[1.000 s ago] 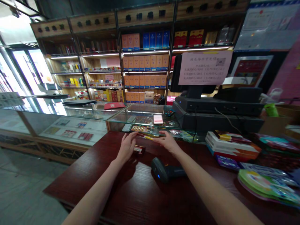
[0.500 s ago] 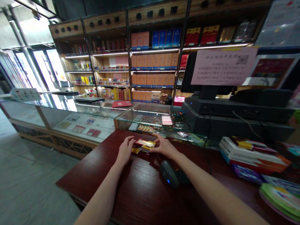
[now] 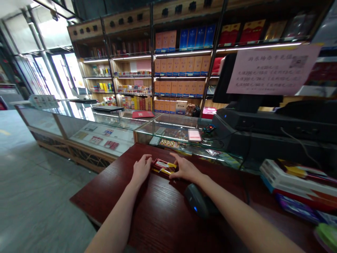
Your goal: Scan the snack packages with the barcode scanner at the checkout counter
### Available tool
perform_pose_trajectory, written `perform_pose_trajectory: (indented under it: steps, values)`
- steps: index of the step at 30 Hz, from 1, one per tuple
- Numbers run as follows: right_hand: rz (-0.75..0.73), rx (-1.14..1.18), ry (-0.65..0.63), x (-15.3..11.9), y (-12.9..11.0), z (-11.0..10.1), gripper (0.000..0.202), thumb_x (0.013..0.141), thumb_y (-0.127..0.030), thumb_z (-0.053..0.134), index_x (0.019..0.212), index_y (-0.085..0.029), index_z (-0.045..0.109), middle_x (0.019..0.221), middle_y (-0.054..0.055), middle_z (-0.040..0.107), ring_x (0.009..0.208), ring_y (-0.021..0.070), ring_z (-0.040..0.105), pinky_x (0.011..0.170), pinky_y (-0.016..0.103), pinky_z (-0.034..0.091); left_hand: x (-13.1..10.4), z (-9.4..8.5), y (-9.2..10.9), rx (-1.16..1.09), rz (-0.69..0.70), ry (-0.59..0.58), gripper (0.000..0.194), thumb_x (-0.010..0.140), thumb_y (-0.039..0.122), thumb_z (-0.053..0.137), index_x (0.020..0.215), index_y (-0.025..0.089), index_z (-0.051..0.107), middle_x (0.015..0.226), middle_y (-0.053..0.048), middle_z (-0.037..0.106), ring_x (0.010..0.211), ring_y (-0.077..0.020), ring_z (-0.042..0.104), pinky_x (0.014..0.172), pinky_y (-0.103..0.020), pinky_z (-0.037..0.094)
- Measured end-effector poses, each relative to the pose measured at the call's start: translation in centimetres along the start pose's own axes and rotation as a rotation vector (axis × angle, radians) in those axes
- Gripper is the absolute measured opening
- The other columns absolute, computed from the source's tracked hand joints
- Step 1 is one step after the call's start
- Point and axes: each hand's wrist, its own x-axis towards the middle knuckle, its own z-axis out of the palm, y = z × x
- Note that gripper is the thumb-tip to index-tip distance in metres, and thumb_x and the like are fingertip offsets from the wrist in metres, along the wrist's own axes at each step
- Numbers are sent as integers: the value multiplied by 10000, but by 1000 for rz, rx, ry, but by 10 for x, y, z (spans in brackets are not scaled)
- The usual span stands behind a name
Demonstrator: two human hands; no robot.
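Observation:
On the dark red wooden desk (image 3: 155, 203) lie red and yellow wrapped snack packets (image 3: 164, 166), close together between my hands. My left hand (image 3: 142, 169) rests at their left end, fingers loosely bent and apart, with nothing gripped. At the right end is my right hand (image 3: 185, 168), its thumb and fingers spread around that end without closing on it. Nearer to me, below my right wrist, sits a dark handheld scanner (image 3: 196, 201) with a blue light.
A glass display counter (image 3: 173, 123) runs behind the desk. To the right stand a monitor with a pink sign (image 3: 271, 70) and a stack of boxes (image 3: 292, 179). Shelves of orange boxes (image 3: 181, 66) line the back wall.
The packets now lie lower and flatter on the desk. My right hand's fingers have opened away from them. The camera view has turned slightly left.

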Motion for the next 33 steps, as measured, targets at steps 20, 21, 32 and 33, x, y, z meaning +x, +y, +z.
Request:
perform_pose_trajectory:
  steps: [20,21,32,33]
  values:
    - [-24,-123,-43,1,-2,5,1144,596,-502,894,1529,-154,331,1114,115,623,997,284,604,883,392,474,-1,1,6,192,-108,-68,263,947,301,468,1134,240,642,985,-31,786,1048,-206,708,991,-347,476]
    - [-25,-115,-42,1,-2,5,1143,596,-498,894,1529,-153,331,1112,113,623,998,283,603,881,391,477,-1,0,7,200,-105,-68,263,948,303,469,1136,238,642,986,-31,786,1044,-205,708,989,-345,476]
    - [-39,-25,11,-14,3,-12,886,813,-494,733,1535,-173,333,1270,163,612,1166,301,579,1006,441,448,-10,-5,24,351,-87,-32,297,976,389,455,1143,226,638,1018,-54,775,1029,-225,705,1007,-381,441]
    - [-36,-25,25,-17,5,-15,835,849,-487,697,1534,-174,337,1284,166,611,1179,298,576,1022,445,439,-10,-5,25,362,-76,-20,303,978,395,451,1145,225,637,1029,-57,772,1030,-230,703,1009,-389,439]
